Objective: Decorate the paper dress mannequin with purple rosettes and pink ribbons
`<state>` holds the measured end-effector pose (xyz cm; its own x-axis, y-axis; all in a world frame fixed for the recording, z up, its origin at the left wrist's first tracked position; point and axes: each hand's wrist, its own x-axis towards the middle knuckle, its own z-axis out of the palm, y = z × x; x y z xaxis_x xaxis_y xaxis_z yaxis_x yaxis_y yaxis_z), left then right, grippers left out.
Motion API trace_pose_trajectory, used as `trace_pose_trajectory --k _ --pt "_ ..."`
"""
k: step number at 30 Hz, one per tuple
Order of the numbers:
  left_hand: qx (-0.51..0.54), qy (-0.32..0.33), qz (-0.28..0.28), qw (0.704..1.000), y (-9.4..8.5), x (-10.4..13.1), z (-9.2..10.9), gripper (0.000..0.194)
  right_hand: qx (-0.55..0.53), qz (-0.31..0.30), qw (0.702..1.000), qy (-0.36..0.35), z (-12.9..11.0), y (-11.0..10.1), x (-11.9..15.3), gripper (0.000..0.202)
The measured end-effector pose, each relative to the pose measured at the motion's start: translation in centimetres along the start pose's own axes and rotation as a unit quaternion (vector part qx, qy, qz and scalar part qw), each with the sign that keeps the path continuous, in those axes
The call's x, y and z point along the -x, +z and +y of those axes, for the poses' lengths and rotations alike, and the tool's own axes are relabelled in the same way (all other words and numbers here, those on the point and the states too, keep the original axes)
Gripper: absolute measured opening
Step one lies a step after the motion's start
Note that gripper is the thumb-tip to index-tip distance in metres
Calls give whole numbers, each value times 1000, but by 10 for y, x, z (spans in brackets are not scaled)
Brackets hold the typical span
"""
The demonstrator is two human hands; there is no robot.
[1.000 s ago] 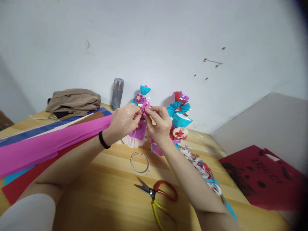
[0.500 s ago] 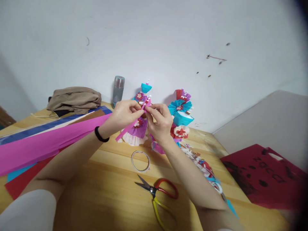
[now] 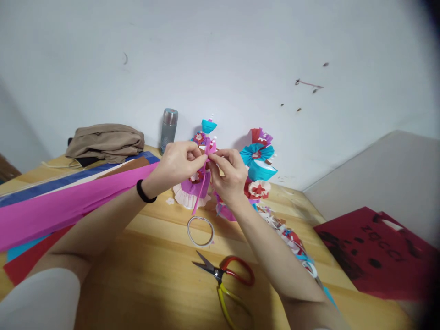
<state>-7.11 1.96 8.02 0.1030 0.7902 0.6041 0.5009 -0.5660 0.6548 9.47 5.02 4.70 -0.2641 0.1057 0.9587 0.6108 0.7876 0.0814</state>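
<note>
Between both hands is a narrow pink paper strip (image 3: 197, 198), its loose end hanging down over the table. My left hand (image 3: 182, 165) pinches it from the left, and my right hand (image 3: 227, 175) pinches it from the right, fingertips nearly touching. The strip lies at the upper part of a small paper doll with a white-beaded top and a purple skirt (image 3: 194, 188) edged in cream ruffle; the hands hide part of it. Below lie a roll of tape (image 3: 200, 231) and open scissors (image 3: 217, 272) with one red and one yellow handle.
Paper dolls (image 3: 257, 169) stand at the right by the wall, another with a teal top (image 3: 208, 125) behind my hands. Paper scraps (image 3: 280, 228) lie right, coloured sheets (image 3: 68, 206) left. A flask (image 3: 169, 130), brown cloth (image 3: 106, 142) and red bag (image 3: 378, 254) are around the edges.
The strip's loose end has swung from the lower left to hang almost straight down. Both hands stay in nearly the same place, still pinching.
</note>
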Motion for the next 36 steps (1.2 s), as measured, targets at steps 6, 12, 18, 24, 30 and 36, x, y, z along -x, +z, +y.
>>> trace_pose_trajectory --k 6,12,18,24,30,36 --pt "-158 20 19 987 5 7 11 15 1 -2 1000 -4 1 0 1 21" --pt "-221 44 28 974 9 7 7 9 -3 -13 1000 19 0 -1 0 21" --pt "-215 62 54 973 5 6 5 16 1 -7 1000 14 -1 -2 -3 18" --pt "-148 9 66 987 -7 -1 7 13 -57 10 992 109 -3 -11 -15 12" --pt "-23 -8 47 999 -17 -11 -2 11 -121 32 971 202 8 -8 -25 9" --pt "75 -28 8 997 -28 -24 -6 10 -210 35 922 323 24 4 -45 4"
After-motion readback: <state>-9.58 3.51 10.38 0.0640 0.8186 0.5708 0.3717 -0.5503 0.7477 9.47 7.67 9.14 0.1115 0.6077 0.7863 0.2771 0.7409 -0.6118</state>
